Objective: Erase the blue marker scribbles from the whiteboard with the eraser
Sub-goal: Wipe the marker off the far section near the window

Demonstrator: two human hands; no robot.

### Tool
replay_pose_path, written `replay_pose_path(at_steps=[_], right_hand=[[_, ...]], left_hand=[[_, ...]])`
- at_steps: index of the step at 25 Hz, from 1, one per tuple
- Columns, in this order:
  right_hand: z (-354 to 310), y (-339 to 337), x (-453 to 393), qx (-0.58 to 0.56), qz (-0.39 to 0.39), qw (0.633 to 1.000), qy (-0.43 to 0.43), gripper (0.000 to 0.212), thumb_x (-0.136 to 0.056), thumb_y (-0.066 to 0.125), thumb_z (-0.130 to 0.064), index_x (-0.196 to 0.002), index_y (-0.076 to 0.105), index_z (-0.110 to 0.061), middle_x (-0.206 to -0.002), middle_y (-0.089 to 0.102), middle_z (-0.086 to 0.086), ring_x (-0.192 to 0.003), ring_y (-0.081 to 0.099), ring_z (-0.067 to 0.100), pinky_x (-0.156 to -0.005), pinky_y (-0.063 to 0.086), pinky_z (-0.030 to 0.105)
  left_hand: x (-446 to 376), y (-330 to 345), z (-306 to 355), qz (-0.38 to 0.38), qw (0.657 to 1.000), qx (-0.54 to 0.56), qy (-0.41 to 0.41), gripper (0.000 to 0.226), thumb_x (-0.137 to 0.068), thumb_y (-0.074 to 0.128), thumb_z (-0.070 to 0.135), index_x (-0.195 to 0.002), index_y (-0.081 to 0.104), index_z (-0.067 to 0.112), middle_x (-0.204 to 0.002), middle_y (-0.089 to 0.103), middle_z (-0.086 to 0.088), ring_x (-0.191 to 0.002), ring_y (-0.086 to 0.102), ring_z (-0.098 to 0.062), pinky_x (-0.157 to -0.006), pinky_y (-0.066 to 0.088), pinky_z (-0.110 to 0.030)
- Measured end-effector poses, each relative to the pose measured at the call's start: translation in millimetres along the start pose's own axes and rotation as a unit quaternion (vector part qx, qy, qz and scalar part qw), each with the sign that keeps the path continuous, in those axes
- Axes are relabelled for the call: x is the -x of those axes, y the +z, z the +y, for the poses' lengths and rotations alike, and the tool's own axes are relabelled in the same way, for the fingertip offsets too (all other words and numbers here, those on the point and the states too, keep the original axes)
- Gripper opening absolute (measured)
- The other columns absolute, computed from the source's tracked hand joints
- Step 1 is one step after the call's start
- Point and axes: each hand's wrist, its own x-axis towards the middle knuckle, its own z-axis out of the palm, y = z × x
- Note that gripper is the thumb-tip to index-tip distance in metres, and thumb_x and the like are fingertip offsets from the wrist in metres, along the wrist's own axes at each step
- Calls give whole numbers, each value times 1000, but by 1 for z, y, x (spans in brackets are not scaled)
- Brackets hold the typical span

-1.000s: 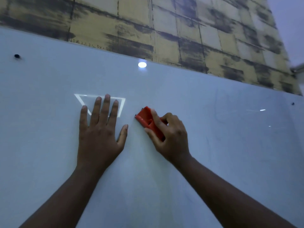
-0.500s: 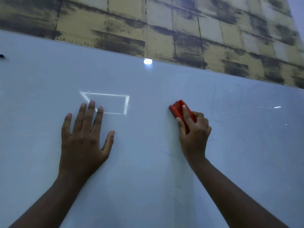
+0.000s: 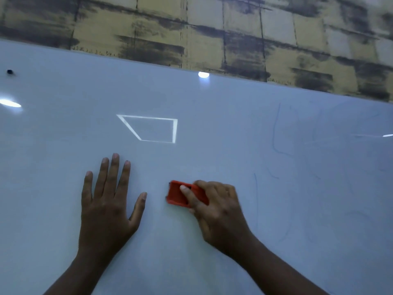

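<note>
The whiteboard [image 3: 63, 145] fills most of the view. My right hand [image 3: 219, 211] grips a red eraser [image 3: 177, 193] and holds it flat against the board near the middle. Faint blue marker scribbles [image 3: 276, 145] run over the board's right part, to the right of the eraser. My left hand [image 3: 108, 199] rests flat on the board with straight, spread fingers, just left of the eraser and apart from it.
A yellow wall with dark brick-like smears [image 3: 234, 35] lies beyond the board's top edge. A small black dot [image 3: 9, 71] sits at the board's far left. Light reflections show on the board, among them a bright four-sided outline [image 3: 153, 129].
My right hand swept the eraser right, then back left and downward to beside my left hand. My left hand stays flat on the board. The view shifted upward.
</note>
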Motion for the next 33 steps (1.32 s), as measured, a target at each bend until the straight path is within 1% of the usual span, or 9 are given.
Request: replay_pose_path(at_steps=[3,6,10,13,18,22,25,27,33], right_hand=[[50,-17,-3,10,27,995,94,60,-90,66,-25,-149,56,-28,-126,66,10,-105,62,34,-85,49,45],[88,-30,14,-1,48,970,237,63,-94,73,-26,-152,51,-18,-118,68,6,-98,61,30,-83,52,50],[77,-32,40,-33,69,938,337,53,-91,79,-29,-136,60,-9,-106,65,5,-91,56,24,-81,53,50],[33,-27,60,-69,53,941,328,51,-85,76,-30,-129,66,-6,-102,62,7,-89,57,30,-77,51,45],[-58,-17,97,-111,-61,968,215,57,-80,75,-35,-133,63,-15,-110,56,-1,-94,55,24,-77,45,40],[-59,-25,102,-103,-98,971,190,63,-77,78,-39,-135,61,-22,-107,53,-3,-94,54,21,-77,49,36],[-26,-35,86,-66,-83,971,212,61,-74,79,-44,-129,69,-22,-100,56,-1,-88,57,25,-73,50,39],[5,-42,76,-62,-61,954,286,57,-76,84,-44,-128,71,-24,-95,55,-1,-85,58,27,-71,52,40],[32,-62,110,-95,17,848,522,63,-83,84,-42,-139,64,-21,-100,53,3,-90,59,22,-79,53,38]], left_hand=[[11,-1,1,-5,1000,3,5,75,-102,43,46,-163,35,4,-174,23,-17,-161,24,-36,-128,21,-64],[25,-2,2,-15,1000,1,8,75,-102,43,45,-164,34,4,-174,22,-16,-161,24,-36,-128,22,-64],[38,-4,6,-26,1000,5,1,74,-104,42,45,-165,30,5,-175,19,-15,-162,20,-35,-129,18,-62],[48,-6,12,-44,999,5,-10,74,-105,42,44,-166,27,5,-176,17,-16,-163,17,-35,-130,15,-62],[70,-10,21,-54,998,3,-30,74,-105,43,42,-166,25,5,-176,16,-17,-163,15,-36,-130,14,-62],[90,-11,25,-65,997,10,-32,71,-106,43,40,-166,27,4,-176,17,-18,-163,17,-36,-129,17,-63],[101,-12,24,-66,998,8,-24,69,-107,44,37,-165,29,5,-175,19,-18,-162,19,-36,-129,19,-63],[108,-12,25,-67,997,10,-24,67,-107,44,36,-165,30,5,-175,20,-18,-162,20,-36,-129,19,-63],[125,-16,26,-78,996,23,-27,66,-108,44,33,-166,29,6,-175,18,-17,-163,18,-36,-129,17,-63]])
